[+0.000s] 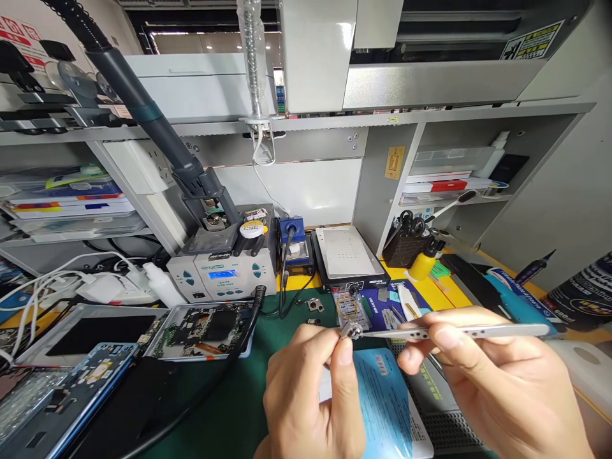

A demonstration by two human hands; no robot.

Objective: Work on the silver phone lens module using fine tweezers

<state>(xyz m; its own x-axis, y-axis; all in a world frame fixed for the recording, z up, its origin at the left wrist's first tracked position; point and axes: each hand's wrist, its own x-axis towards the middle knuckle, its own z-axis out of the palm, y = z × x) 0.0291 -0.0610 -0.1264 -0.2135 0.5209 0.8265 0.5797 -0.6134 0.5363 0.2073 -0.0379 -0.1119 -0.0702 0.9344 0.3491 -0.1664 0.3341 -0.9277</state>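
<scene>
Between thumb and forefinger, my left hand (313, 392) pinches a small metallic part (352, 329), too small to name exactly. My right hand (497, 376) grips a pair of metal tweezers (471, 331) held almost level, and their tips meet the right side of the part. Both hands are raised over the green mat (224, 408). Below them lies a blue printed packet (382, 401), partly covered by the left hand. Just behind sit a small metal bracket-like piece (314, 306) and a clear plastic case (351, 310).
A rework station (224, 274) with a black hose (239, 357) stands left of centre. Opened devices with circuit boards (205, 328) and a blue phone shell (90, 389) lie at left. A heating plate (354, 255), yellow bottle (424, 260) and black tool holder (405, 245) stand behind.
</scene>
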